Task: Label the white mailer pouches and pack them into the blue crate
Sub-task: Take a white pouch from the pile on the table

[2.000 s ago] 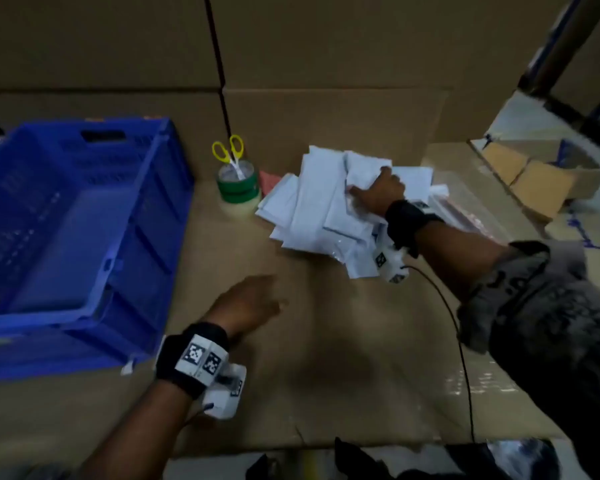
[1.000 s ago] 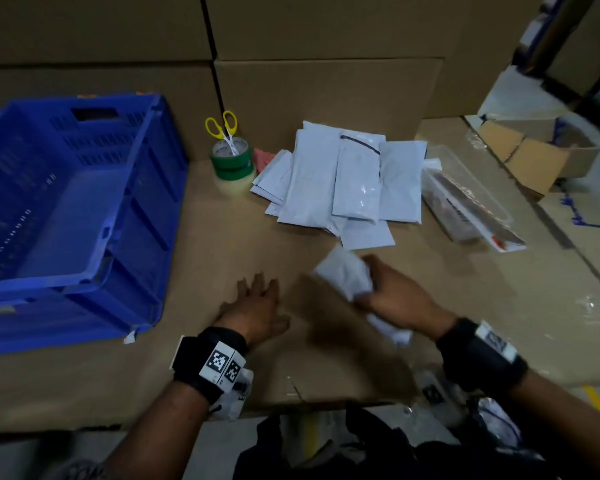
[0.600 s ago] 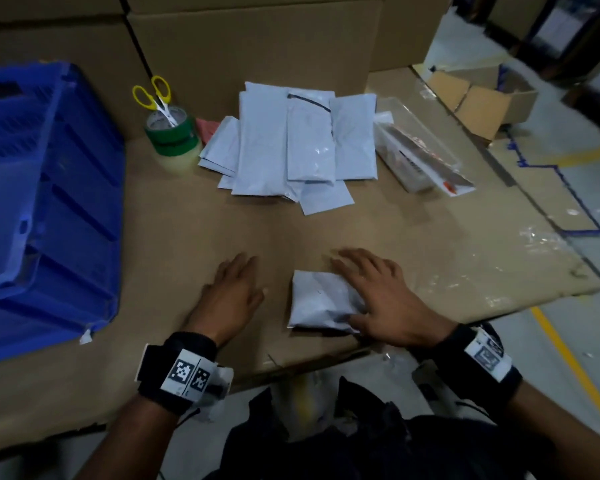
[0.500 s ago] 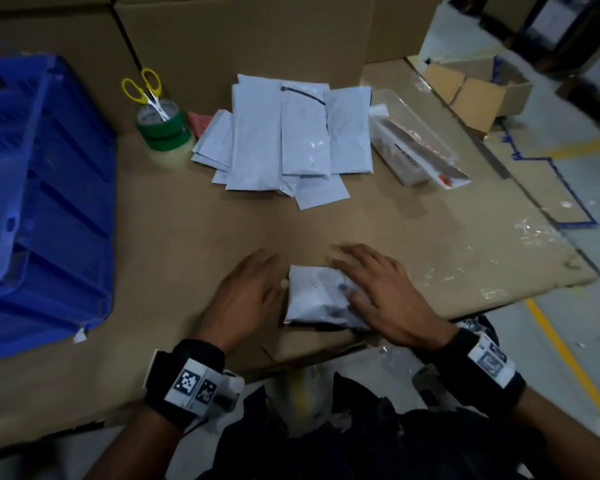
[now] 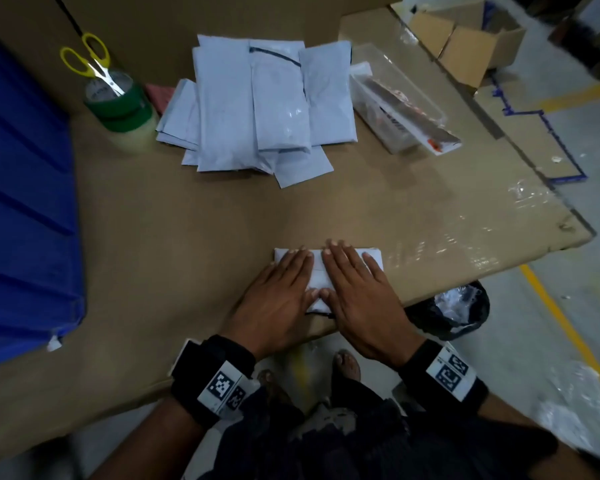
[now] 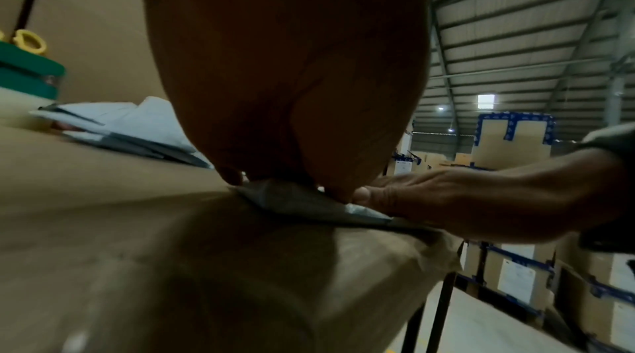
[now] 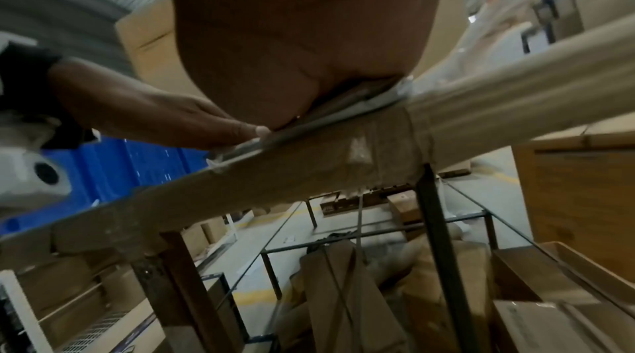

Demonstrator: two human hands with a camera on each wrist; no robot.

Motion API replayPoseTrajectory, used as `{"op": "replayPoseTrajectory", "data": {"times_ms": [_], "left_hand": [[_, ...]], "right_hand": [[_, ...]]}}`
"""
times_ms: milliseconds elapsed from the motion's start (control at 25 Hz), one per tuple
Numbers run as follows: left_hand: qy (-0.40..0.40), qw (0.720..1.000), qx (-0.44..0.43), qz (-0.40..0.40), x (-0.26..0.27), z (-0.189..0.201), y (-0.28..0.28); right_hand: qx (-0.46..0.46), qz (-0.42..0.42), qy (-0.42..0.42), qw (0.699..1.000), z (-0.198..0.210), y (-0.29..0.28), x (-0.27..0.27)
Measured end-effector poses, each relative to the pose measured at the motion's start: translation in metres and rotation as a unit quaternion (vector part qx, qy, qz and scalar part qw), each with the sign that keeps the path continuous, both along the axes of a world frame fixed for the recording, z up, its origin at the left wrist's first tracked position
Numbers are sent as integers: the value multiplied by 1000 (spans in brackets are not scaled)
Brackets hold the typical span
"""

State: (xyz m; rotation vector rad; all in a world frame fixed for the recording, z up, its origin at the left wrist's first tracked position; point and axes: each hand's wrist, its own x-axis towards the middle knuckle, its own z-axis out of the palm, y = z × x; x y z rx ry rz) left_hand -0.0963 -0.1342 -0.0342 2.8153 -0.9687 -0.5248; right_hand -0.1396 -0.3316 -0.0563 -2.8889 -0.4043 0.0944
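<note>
One white mailer pouch [image 5: 318, 271] lies flat near the front edge of the cardboard-covered table [image 5: 194, 244]. Both hands press down on it with straight fingers, side by side: my left hand [image 5: 281, 292] covers its left half, my right hand [image 5: 357, 289] its right half. The left wrist view shows the pouch [image 6: 309, 203] under my palm [image 6: 292, 74] with the right hand [image 6: 464, 196] beside it. In the right wrist view the pouch [image 7: 361, 107] is a thin strip at the table edge. A pile of white pouches [image 5: 267, 105] lies at the back. The blue crate [image 5: 21, 202] stands at the left.
Yellow-handled scissors [image 5: 90, 64] rest on stacked green tape rolls [image 5: 122, 109] left of the pile. A clear tray with printed sheets [image 5: 399, 105] sits right of it. Cardboard boxes [image 5: 187, 15] wall the back. A black bin bag [image 5: 454, 310] hangs below the table's right front.
My right hand took a pouch from the pile and brought it to the front edge. My left hand slid over to it, and both now press it flat.
</note>
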Motion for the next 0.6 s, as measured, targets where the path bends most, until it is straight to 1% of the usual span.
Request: {"op": "replayPoseTrajectory", "data": {"times_ms": [120,280,400,440,520,600], "left_hand": [[18,1000,3,14,-1,-6,6],[-16,1000,-2,14,-1,-11,6],[0,999,0,38,-1,-13,10],[16,998,6,59,-3,-12,11],[21,996,20,85,-4,-8,12],[28,996,15,89,-6,-4,13]], "right_hand": [[9,0,-5,1000,-5,-4,0],[17,9,-5,1000,-8,-6,1],[18,23,15,999,-6,-11,8],[15,34,30,999,-6,-15,10],[-10,38,55,998,-1,-32,15],[-37,20,46,998,5,-56,24]]}}
